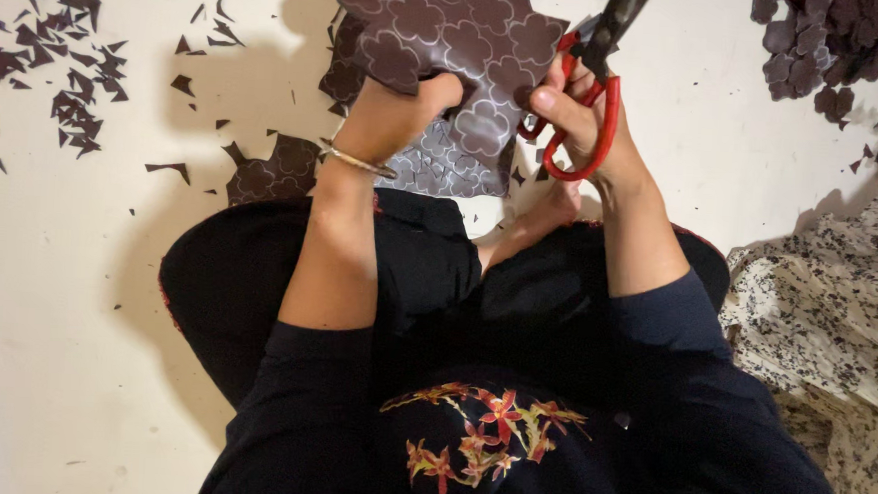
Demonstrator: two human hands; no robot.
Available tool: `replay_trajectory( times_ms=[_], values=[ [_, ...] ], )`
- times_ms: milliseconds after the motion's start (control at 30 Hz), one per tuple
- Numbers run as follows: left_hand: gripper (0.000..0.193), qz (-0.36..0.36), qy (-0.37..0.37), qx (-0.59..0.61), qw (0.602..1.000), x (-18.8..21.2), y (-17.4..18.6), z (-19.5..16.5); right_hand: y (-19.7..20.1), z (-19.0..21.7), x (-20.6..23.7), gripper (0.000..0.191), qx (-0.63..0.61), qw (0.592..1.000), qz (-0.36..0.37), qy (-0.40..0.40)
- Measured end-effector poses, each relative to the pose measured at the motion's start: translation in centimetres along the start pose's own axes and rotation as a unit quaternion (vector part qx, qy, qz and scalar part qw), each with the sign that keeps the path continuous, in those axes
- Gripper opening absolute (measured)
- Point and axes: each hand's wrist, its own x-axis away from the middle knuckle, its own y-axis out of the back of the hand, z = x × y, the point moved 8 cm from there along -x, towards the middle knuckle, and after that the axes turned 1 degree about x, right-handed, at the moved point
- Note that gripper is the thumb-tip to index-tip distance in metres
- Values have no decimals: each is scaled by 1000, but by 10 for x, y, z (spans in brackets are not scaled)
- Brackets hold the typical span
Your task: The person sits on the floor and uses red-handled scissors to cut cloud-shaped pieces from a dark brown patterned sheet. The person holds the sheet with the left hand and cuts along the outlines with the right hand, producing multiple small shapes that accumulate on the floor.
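Left hand (396,109) grip pinches the dark patterned sheet (450,27); right hand (576,114) grip clasps red-handled scissors (593,75) at three o'clock. Cut shapes (820,46) piled at one o'clock.

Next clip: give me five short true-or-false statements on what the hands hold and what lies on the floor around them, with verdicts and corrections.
1. The right hand grips scissors with red handles. True.
2. The left hand holds a dark brown sheet printed with a clover-like outline pattern. True.
3. The left wrist is bare. False: a thin bangle circles it.
4. Small dark offcuts lie scattered on the pale floor at upper left. True.
5. The pile of cut-out shapes at upper right is bright yellow. False: the pieces are dark brown, like the sheet.
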Motion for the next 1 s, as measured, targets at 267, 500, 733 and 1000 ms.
replay_trajectory(
  times_ms=[267, 500, 733, 1000],
  values=[
    [34, 35, 78, 191, 978, -5, -23, 4, -5, -2, 0, 33, -72, 989, -131, 1],
    [68, 133, 50, 525, 839, -4, -58, -36, 13, 24, 11, 31, 33, 954, -262, 140],
    [27, -38, 92, 463, 881, -13, -57, 10, 4, 29, 15, 35, 146, 946, -253, 139],
    [20, -35, 63, 470, 880, -10, -52, 1, -6, 28, 8, 28, -13, 976, -191, 104]
  ],
)
